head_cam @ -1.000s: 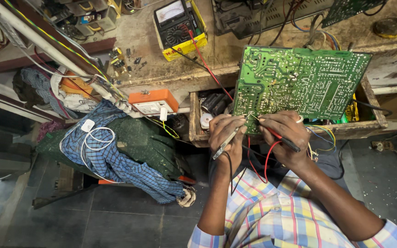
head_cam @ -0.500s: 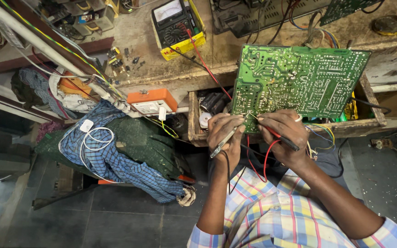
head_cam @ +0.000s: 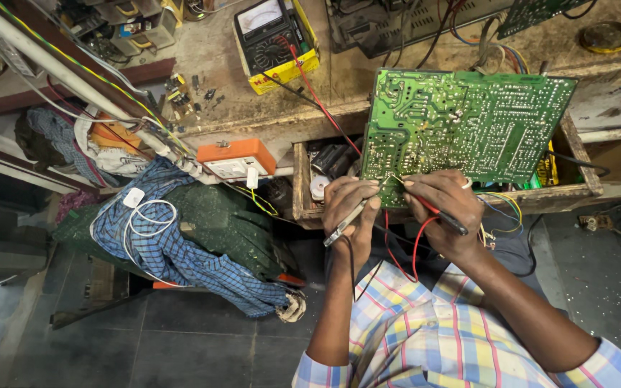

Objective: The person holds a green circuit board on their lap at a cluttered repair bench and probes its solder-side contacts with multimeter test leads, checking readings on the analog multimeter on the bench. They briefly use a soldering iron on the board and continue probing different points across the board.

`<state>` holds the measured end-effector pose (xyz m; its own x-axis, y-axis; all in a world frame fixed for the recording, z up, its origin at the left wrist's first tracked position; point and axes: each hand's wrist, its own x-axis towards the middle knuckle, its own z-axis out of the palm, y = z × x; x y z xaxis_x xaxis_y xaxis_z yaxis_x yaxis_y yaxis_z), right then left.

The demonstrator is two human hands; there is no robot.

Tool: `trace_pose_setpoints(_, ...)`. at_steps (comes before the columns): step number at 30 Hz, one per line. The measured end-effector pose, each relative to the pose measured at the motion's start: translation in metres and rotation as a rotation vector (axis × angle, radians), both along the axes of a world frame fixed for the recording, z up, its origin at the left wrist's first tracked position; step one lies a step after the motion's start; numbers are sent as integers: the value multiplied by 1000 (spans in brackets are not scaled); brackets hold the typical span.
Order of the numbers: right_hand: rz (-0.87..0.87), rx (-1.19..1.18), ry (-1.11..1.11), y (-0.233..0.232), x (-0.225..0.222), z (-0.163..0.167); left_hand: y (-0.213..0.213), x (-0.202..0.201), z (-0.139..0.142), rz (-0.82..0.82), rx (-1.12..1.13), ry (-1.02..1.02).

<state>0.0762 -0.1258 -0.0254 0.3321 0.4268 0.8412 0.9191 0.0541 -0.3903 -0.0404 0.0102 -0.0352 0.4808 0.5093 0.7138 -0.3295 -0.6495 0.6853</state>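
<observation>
Board: green circuit board [head_cam: 461, 126] stands propped, solder side up, on the rim of a wooden drawer [head_cam: 300, 179] at the bench edge, its lower left corner under both hands.
Left hand: left hand [head_cam: 350, 208] has its fingers closed around a pale slim probe [head_cam: 348, 221], whose tip points at the board's lower edge.
Right hand: right hand [head_cam: 445, 208] pinches a red probe [head_cam: 433, 208] between thumb and fingers, tip down on the solder joints just beside the other tip.
Slip risk: the two tips sit very close together; I judge a small slide could bridge neighbouring joints or scratch a trace.
Board risk: the board seems to lean rather than be clamped, so pressure from the probes could tip it off the drawer.
Lead risk: the red lead [head_cam: 318, 93] runs taut from the yellow meter [head_cam: 274, 39] across the bench; a tug might drag the meter or pull a tip off its point.
Around: orange switch box [head_cam: 237, 159] sits left of the drawer; blue checked cloth [head_cam: 174, 244] and white cable [head_cam: 149, 215] lie below; loose coloured wires [head_cam: 501, 205] trail beside the right wrist.
</observation>
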Motion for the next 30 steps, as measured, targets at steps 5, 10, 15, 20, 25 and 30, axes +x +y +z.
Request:
trace_pose_setpoints(5, -12, 4, -15, 1, 0, 0, 0, 0, 3, -3, 19, -3)
trace_pose_setpoints(10, -16, -9, -12, -1, -2, 0, -1, 0, 3, -3, 14, -10)
trace_pose_setpoints(15, -18, -17, -12, 1, -2, 2, 2, 0, 5, -1, 20, -3)
trace_pose_setpoints(20, -15, -9, -24, 3, -2, 5, 1, 0, 8, 0, 8, -19)
trace_pose_setpoints(25, -12, -15, -20, 2, -2, 6, 1, 0, 7, 9, 11, -12)
trace_pose_setpoints(30, -8, -8, -1, 2, -2, 5, 1, 0, 5, 0, 9, -12)
